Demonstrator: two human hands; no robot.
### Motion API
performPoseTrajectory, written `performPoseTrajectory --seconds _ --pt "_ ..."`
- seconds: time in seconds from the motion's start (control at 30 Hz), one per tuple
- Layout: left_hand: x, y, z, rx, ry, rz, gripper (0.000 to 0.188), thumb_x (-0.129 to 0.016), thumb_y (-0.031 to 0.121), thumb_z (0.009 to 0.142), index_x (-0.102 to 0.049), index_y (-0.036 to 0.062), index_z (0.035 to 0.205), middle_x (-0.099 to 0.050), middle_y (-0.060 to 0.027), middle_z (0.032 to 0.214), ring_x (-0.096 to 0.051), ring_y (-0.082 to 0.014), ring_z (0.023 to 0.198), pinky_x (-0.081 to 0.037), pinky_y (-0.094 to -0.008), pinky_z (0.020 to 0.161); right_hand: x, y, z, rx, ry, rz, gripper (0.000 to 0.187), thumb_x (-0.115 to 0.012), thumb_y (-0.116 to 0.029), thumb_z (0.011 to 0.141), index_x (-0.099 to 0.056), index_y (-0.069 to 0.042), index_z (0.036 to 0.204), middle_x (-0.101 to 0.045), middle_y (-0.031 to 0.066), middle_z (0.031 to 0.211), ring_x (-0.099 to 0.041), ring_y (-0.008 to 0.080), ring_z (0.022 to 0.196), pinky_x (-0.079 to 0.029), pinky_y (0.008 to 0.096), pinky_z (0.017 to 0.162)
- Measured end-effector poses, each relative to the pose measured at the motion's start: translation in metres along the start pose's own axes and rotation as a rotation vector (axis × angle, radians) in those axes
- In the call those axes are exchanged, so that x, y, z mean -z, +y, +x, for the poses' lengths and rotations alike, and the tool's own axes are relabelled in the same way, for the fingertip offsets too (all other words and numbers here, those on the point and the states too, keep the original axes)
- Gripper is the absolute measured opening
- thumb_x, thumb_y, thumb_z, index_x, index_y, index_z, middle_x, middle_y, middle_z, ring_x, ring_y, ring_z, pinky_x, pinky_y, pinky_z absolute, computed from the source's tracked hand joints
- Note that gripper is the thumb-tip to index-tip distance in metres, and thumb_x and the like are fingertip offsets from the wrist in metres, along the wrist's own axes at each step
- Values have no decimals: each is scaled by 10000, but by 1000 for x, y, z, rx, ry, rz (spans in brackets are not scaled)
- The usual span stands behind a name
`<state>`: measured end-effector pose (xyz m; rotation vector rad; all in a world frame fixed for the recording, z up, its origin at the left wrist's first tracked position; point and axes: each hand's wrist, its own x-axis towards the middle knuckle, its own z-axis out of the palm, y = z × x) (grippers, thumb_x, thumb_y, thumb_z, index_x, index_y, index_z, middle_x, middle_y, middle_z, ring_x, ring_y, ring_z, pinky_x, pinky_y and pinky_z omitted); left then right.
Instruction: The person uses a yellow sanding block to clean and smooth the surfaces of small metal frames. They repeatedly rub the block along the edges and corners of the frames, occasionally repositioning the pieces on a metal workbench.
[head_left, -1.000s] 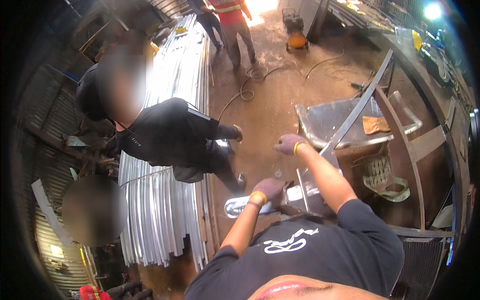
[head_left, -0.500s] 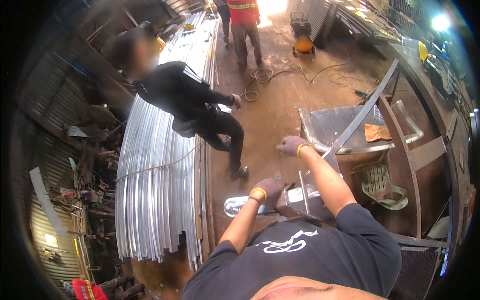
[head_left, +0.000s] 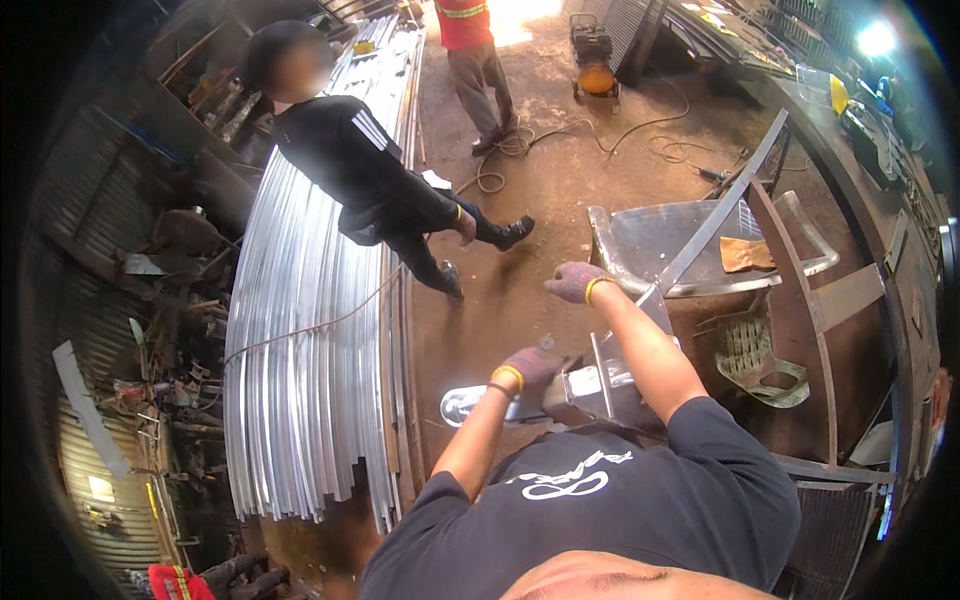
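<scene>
My left hand (head_left: 533, 366), in a purplish-grey knitted glove, is low at the left of a grey metal frame piece (head_left: 600, 390) with a thin upright bar. Its fingers are curled in; what they grip, if anything, is hidden. A small grey disc (head_left: 547, 342) shows just past those fingers; whether they touch it I cannot tell. Farther forward and to the right, my right hand (head_left: 575, 282), gloved alike, is closed, its grip hidden. Under my left wrist lies a shiny rounded metal part (head_left: 462, 405). A long flat steel bar (head_left: 725, 205) slants up beyond my right forearm.
Long silvery metal profiles (head_left: 300, 350) lie stacked at the left, beside a walking person in black (head_left: 350, 170). Another person in a red top (head_left: 470, 50) stands far off. A curved metal panel (head_left: 680, 245), a green plastic chair piece (head_left: 755, 365), cables (head_left: 515, 140) and an orange-tanked machine (head_left: 595, 75) are around.
The person in black has stepped forward, one foot now farther right. The far person in red has shifted slightly. My view has tilted a little; both my hands keep nearly the same pose.
</scene>
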<state>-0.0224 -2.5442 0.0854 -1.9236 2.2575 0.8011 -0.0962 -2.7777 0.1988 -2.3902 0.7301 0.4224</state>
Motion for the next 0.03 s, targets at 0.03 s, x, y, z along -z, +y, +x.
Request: performPoseTrajectory --seconds 0.03 --pt "27 24 9 -61 -2 88 371 -607 224 1032 -647 141 1391 -748 -243 1177 -761 -385 1023 -620 -485 880 -2 27 2 -27 8 -43 636 -555 -562 989 -731 -108 1398 -673 222 1465 -623 361 1395 -477 427 1178"
